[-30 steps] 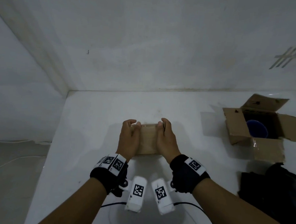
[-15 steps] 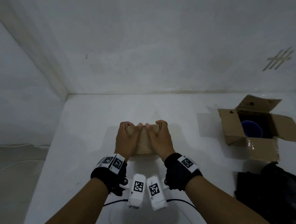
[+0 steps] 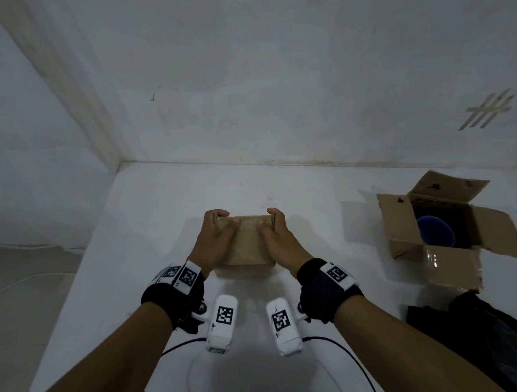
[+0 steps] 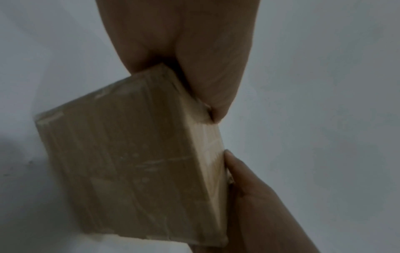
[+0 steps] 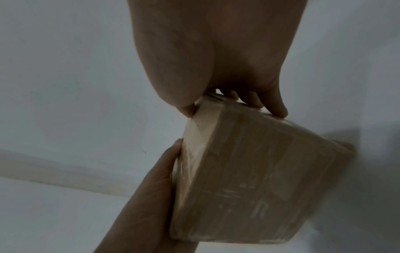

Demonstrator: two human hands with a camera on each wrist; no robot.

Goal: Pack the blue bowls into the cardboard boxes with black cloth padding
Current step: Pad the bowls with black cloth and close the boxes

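A closed, taped cardboard box (image 3: 249, 243) sits at the middle of the white table (image 3: 159, 220). My left hand (image 3: 224, 221) grips its left side and my right hand (image 3: 270, 222) its right side, fingers curled over the far top edge and thumbs on the lid. The wrist views show the same box (image 4: 134, 162) (image 5: 249, 171) up close, with clear tape across its faces. At the right stands an open cardboard box (image 3: 400, 228), a blue bowl (image 3: 435, 235) inside it on dark padding. Black cloth (image 3: 479, 330) lies piled in front of it.
White walls close the table off at the back and on the left. Cables (image 3: 347, 352) run over the table near me. The table's left edge (image 3: 74, 275) drops to the floor.
Half a second ago my hands were close together on the lid; they have since slid apart to the box's two sides. The view has shifted slightly.
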